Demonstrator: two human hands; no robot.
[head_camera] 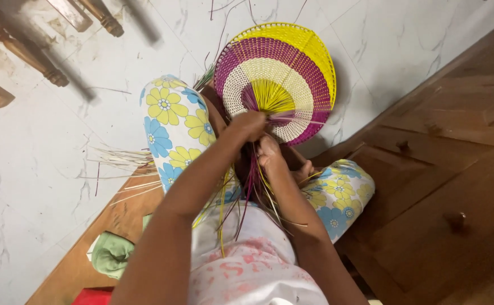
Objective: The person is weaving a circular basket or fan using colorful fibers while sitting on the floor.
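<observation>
Closely, both hands (258,138) grip the woven fan's (275,79) loose strands (247,192).

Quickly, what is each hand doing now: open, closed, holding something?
Left hand: closed on the base of the woven fan.
Right hand: closed on the loose strips below the fan.

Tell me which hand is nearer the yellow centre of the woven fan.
Left. The left hand sits at the fan's base, touching the strands just below the yellow centre of the woven fan. The right hand is lower, among the loose strands.
</observation>
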